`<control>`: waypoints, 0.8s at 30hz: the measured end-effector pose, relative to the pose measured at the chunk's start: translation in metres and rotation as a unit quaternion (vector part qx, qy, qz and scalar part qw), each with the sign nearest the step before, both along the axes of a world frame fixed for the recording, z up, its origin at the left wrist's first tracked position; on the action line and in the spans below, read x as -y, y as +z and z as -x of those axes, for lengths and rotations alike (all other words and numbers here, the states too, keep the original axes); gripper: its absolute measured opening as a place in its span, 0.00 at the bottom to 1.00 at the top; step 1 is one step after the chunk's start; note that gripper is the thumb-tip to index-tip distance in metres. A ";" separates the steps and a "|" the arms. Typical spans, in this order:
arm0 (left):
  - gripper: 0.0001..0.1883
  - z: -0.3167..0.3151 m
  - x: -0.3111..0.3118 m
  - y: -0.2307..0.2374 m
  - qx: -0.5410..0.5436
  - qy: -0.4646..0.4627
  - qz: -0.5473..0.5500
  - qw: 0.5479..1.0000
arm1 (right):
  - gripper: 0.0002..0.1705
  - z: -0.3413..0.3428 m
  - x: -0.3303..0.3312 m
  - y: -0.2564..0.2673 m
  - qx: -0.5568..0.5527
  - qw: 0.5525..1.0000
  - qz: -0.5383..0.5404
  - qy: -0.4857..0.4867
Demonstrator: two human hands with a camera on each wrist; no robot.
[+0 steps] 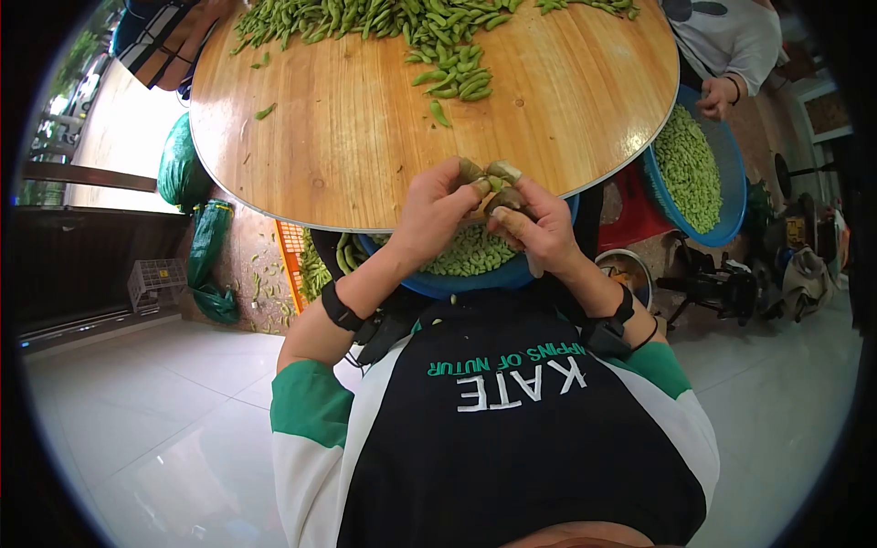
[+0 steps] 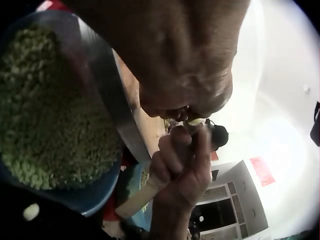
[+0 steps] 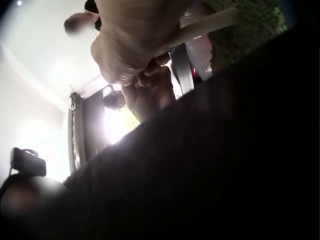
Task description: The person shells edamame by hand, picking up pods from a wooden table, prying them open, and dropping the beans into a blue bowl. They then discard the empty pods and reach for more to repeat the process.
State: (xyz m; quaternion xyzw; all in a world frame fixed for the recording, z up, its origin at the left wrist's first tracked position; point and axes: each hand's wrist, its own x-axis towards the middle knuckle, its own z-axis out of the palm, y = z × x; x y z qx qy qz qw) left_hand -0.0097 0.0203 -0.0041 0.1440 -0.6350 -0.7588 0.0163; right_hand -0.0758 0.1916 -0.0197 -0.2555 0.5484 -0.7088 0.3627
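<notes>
Over the table's near edge, my left hand (image 1: 434, 212) and right hand (image 1: 544, 230) meet at the fingertips. Between them they pinch a small green soybean pod (image 1: 496, 184), mostly covered by the fingers. A pale, flat stick (image 2: 136, 201) juts from the little-finger side of my right hand, whose fingers curl round it; its other end is hidden. Below the hands stands a blue basin (image 1: 438, 290) of shelled green beans (image 1: 470, 253). On the round wooden table (image 1: 320, 137), a single pod (image 1: 439, 113) lies apart from the large pile of pods (image 1: 365, 16).
Another blue basin (image 1: 734, 196) of shelled beans stands right of the table, near another person's hand (image 1: 718, 97). An orange crate (image 1: 290, 251) is at the left by scattered pods. Green sacks (image 1: 212, 251) sit further left. A metal bowl (image 1: 630, 274) is at the right.
</notes>
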 end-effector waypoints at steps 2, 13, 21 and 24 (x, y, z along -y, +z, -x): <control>0.06 -0.009 0.006 0.009 -0.049 0.034 0.166 0.984 | 0.21 0.006 -0.004 0.000 -0.012 1.000 0.008 -0.019; 0.08 -0.028 0.089 0.050 -0.054 0.014 0.635 0.770 | 0.16 0.019 -0.009 0.001 0.012 0.998 -0.008 -0.055; 0.13 0.076 0.063 -0.010 -0.028 0.037 0.658 0.752 | 0.15 0.016 -0.003 0.000 0.037 0.998 -0.020 -0.053; 0.10 0.075 0.067 -0.013 0.002 -0.020 0.682 0.731 | 0.16 0.018 -0.003 -0.001 0.036 0.998 -0.005 -0.050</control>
